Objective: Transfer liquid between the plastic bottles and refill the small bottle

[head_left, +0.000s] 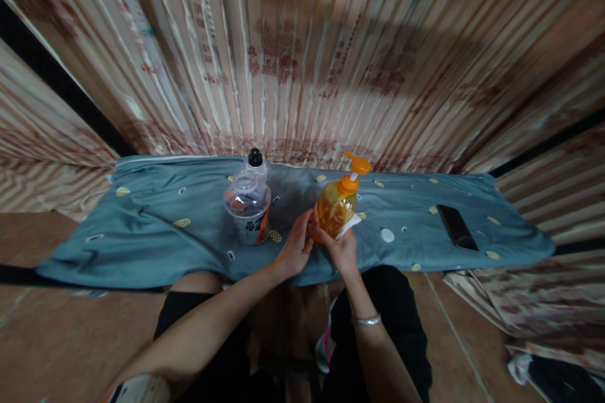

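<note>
An orange pump bottle (336, 204) with an orange pump head stands upright on a blue-grey cloth (142, 227). My left hand (293, 249) is wrapped around the bottle's lower left side. My right hand (343, 249) grips its lower right side, with something white under the fingers that I cannot make out. A clear plastic bottle (248, 206) with a black cap and a printed label stands just left of my hands.
A black phone (456, 227) lies on the cloth at the right. A small white round piece (386, 235) lies near the pump bottle. Striped curtains (302, 56) hang right behind. My knees are under the cloth's front edge.
</note>
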A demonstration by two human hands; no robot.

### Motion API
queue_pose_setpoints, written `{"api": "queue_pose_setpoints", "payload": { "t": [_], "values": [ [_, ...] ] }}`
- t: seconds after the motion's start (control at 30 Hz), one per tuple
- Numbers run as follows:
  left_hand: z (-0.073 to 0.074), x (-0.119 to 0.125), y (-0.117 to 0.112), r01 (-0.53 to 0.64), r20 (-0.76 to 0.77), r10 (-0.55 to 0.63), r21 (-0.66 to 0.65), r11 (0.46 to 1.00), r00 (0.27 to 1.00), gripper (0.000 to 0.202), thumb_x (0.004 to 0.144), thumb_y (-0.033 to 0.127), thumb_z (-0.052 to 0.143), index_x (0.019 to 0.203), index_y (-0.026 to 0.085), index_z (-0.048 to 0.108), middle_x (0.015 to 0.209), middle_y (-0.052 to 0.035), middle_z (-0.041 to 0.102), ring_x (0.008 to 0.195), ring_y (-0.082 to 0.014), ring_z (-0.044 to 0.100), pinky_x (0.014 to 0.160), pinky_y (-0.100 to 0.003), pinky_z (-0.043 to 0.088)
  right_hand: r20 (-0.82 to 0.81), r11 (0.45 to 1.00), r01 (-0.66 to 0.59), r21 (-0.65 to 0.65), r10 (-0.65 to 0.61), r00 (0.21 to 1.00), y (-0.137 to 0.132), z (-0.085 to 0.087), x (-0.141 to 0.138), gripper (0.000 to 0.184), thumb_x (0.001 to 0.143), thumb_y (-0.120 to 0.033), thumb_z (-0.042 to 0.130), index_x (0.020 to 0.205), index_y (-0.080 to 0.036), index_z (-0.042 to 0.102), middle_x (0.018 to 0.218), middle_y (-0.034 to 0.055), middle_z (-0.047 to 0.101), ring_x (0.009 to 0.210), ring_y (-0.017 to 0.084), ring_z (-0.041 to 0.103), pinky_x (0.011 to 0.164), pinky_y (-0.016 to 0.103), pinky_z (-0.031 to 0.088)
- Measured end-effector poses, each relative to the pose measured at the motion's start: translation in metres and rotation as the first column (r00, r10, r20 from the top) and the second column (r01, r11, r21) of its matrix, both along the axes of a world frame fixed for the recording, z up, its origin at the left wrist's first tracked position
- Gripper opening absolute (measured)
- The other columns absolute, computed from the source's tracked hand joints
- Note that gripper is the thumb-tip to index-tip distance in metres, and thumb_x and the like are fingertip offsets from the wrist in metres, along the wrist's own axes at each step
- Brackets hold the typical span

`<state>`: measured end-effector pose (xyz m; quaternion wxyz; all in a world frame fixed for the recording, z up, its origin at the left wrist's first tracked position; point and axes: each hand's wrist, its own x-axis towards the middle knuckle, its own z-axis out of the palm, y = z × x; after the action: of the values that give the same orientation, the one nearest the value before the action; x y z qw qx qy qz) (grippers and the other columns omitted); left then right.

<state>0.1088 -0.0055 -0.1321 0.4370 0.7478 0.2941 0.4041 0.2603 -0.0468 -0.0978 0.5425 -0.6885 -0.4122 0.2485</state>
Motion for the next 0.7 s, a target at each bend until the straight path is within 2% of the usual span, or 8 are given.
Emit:
{"api": "queue_pose_setpoints", "payload": {
  "t": [0.1, 0.2, 0.3, 0.37, 0.5, 0.57, 0.63, 0.7],
  "values": [
    [0.002, 0.003, 0.000, 0.001, -0.017, -0.001, 0.001, 1.000, 1.000, 0.081, 0.089, 0.007, 0.052, 0.165, 0.027, 0.033, 0.168, -0.0159, 0.046, 0.156, -0.0336, 0.043, 0.128, -0.064, 0.038, 0.041, 0.996, 0.091, -0.025, -0.090, 0.995, -0.009, -0.003, -0.009, 0.071, 0.069, -0.072, 0.080, 0.109, -0.014, 0.075, 0.103, 0.0193, 0.084, 0.101, 0.041, 0.079, 0.085, 0.050, 0.063],
    [0.004, 0.003, 0.002, 0.000, -0.028, 0.000, 0.008, 1.000, 1.000, 0.073, 0.094, 0.013, 0.052, 0.165, 0.024, 0.035, 0.167, -0.0171, 0.048, 0.155, -0.0340, 0.044, 0.130, -0.064, 0.032, 0.065, 0.997, 0.073, 0.006, -0.073, 0.995, -0.024, -0.007, -0.024, 0.072, 0.079, -0.077, 0.071, 0.113, -0.014, 0.074, 0.108, 0.0216, 0.082, 0.109, 0.041, 0.077, 0.091, 0.052, 0.062],
    [0.004, 0.002, 0.004, 0.003, -0.030, -0.003, 0.006, 1.000, 1.000, 0.067, 0.098, 0.022, 0.054, 0.163, 0.022, 0.037, 0.166, -0.0194, 0.049, 0.155, -0.0358, 0.045, 0.128, -0.063, 0.035, 0.097, 0.996, 0.030, 0.078, -0.037, 0.995, -0.038, -0.005, -0.035, 0.073, 0.093, -0.075, 0.059, 0.130, -0.013, 0.069, 0.126, 0.0234, 0.077, 0.125, 0.039, 0.070, 0.106, 0.056, 0.056],
    [0.005, 0.002, 0.005, 0.009, -0.029, -0.009, 0.001, 1.000, 1.000, 0.068, 0.098, 0.026, 0.058, 0.163, 0.021, 0.039, 0.165, -0.0201, 0.051, 0.153, -0.0372, 0.047, 0.126, -0.063, 0.038, 0.113, 0.991, 0.007, 0.134, -0.023, 0.993, -0.041, 0.004, -0.036, 0.074, 0.099, -0.072, 0.052, 0.143, -0.015, 0.062, 0.141, 0.0227, 0.071, 0.137, 0.036, 0.063, 0.115, 0.057, 0.049],
    [0.009, 0.002, 0.006, 0.007, -0.026, -0.007, -0.006, 1.000, 1.000, 0.084, 0.087, 0.031, 0.076, 0.161, 0.020, 0.038, 0.162, -0.0218, 0.053, 0.150, -0.0402, 0.050, 0.125, -0.063, 0.038, 0.108, 0.979, -0.018, 0.204, -0.005, 0.994, -0.026, 0.031, -0.023, 0.077, 0.102, -0.072, 0.044, 0.156, -0.017, 0.052, 0.157, 0.0191, 0.060, 0.149, 0.031, 0.053, 0.126, 0.052, 0.038],
    [0.012, 0.003, 0.008, -0.002, -0.035, 0.001, -0.021, 1.000, 0.999, 0.091, 0.082, 0.034, 0.082, 0.160, 0.019, 0.038, 0.161, -0.0221, 0.053, 0.147, -0.0406, 0.051, 0.124, -0.063, 0.039, 0.058, 0.976, -0.025, 0.217, 0.013, 0.998, -0.012, 0.040, -0.016, 0.077, 0.102, -0.074, 0.042, 0.154, -0.019, 0.054, 0.156, 0.0166, 0.062, 0.148, 0.030, 0.054, 0.126, 0.050, 0.038],
    [0.014, 0.004, 0.010, -0.024, -0.033, 0.023, -0.043, 0.999, 0.999, 0.094, 0.079, 0.037, 0.086, 0.158, 0.018, 0.039, 0.159, -0.0214, 0.054, 0.146, -0.0405, 0.053, 0.124, -0.062, 0.039, -0.018, 0.977, -0.035, 0.210, 0.039, 0.999, 0.000, 0.039, -0.013, 0.076, 0.100, -0.076, 0.040, 0.146, -0.019, 0.062, 0.145, 0.0154, 0.070, 0.139, 0.030, 0.061, 0.122, 0.050, 0.043],
    [0.014, 0.006, 0.014, -0.056, -0.009, 0.055, -0.058, 0.997, 0.998, 0.097, 0.075, 0.039, 0.090, 0.156, 0.018, 0.041, 0.158, -0.0215, 0.054, 0.147, -0.0414, 0.051, 0.125, -0.062, 0.038, -0.095, 0.984, -0.025, 0.177, 0.043, 0.995, 0.007, 0.029, -0.012, 0.076, 0.098, -0.079, 0.038, 0.133, -0.019, 0.070, 0.132, 0.0141, 0.077, 0.129, 0.031, 0.067, 0.116, 0.049, 0.049]
  ]
}}
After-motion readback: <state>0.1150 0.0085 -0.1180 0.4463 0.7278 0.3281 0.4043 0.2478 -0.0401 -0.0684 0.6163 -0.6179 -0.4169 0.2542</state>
